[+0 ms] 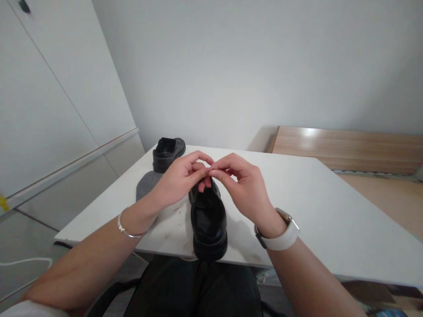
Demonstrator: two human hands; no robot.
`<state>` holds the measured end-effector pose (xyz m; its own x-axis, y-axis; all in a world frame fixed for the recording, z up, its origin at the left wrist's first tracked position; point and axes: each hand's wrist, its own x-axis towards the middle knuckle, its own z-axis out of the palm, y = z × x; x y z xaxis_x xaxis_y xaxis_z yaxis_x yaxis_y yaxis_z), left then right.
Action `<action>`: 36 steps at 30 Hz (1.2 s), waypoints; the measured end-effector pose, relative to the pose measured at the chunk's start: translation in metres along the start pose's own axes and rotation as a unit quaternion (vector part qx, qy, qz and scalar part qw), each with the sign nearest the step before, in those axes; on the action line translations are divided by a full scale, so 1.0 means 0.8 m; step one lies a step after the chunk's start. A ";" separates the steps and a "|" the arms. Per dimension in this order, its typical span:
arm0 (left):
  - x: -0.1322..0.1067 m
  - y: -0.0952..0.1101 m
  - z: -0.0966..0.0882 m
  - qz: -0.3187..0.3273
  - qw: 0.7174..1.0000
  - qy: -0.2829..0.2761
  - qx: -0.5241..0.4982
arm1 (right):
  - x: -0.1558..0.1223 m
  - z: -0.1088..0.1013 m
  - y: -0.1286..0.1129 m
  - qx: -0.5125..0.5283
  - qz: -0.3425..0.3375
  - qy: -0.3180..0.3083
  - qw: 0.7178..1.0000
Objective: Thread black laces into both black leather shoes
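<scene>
A black shoe [209, 224] stands on the white table, its heel toward me at the near edge and its toe pointing away. Above its front part, my left hand [185, 176] and my right hand [243, 180] meet with fingertips pinched together. Whatever lies between those fingertips is too small and covered to make out. My fingers hide much of the shoe's lacing area and toe. Farther back on the left sits a second black shoe [165, 154], with a grey cloth-like piece [145, 185] in front of it, partly behind my left hand.
The white table [297, 211] extends to the right. Beyond its right side is a wooden bed frame or bench [346, 147]. A pale wall [247, 79] rises behind the table, and white cabinet doors [53, 88] stand on the left. Dark-clothed legs [194, 286] are under the near edge.
</scene>
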<state>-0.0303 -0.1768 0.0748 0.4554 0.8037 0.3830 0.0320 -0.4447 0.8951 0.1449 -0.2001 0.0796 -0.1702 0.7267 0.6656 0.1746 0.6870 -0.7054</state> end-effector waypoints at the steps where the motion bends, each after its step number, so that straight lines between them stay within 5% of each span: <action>1: -0.001 -0.002 0.000 -0.002 1.000 -0.008 -0.007 | -0.001 0.004 -0.003 -0.015 -0.021 0.005 1.000; 9: -0.026 0.000 -0.018 -0.021 0.998 -0.065 0.003 | -0.007 0.025 -0.015 -0.119 -0.080 0.011 0.990; 14: -0.034 0.007 -0.028 0.031 0.994 -0.039 0.099 | -0.019 0.034 -0.012 -0.052 -0.054 -0.026 0.997; 17: -0.039 0.013 -0.032 0.152 0.952 -0.047 0.261 | -0.024 0.033 -0.001 -0.044 0.025 -0.046 0.998; 21: -0.045 0.013 -0.026 0.316 0.841 -0.021 0.438 | -0.025 0.031 0.015 0.028 0.099 -0.121 0.987; 24: -0.046 0.007 -0.020 0.381 0.782 0.009 0.493 | -0.024 0.030 0.022 0.120 0.125 -0.101 0.980; 29: -0.046 0.001 -0.019 0.397 0.757 0.071 0.513 | -0.028 0.028 0.022 0.216 0.199 -0.067 0.953; 36: -0.049 -0.013 -0.017 0.403 0.751 0.094 0.515 | -0.030 0.029 0.024 0.127 0.141 -0.042 0.981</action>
<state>-0.0608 -0.1982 0.0537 0.5651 0.1083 0.8179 0.5287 -0.8086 -0.2583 0.1298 -0.2047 0.0447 -0.2319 0.8772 0.4204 -0.0195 0.4279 -0.9036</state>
